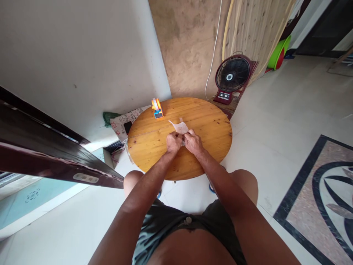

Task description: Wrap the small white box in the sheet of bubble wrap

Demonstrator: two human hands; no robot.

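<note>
Over the middle of a round wooden table (154, 147), a thin whitish sheet (181, 127), wrapping film or paper, lies crumpled under my fingers. My left hand (174, 141) is closed on its near left part. Close beside it, my right hand (193, 141) pinches the near right part. The knuckles of both hands almost touch, and the fingertips are partly hidden. At the sheet's far edge sits a small pale strip (181, 119), perhaps tape. An orange and blue tape dispenser (157, 108) stands near the table's far left edge.
Beyond the table at the right stands a dark red fan (232, 75) against wooden boards. Printed cardboard (121, 127) and a dark phone-like object (128, 127) lie past the left edge. A dark door frame (82, 162) rises at the left. My knees flank the table.
</note>
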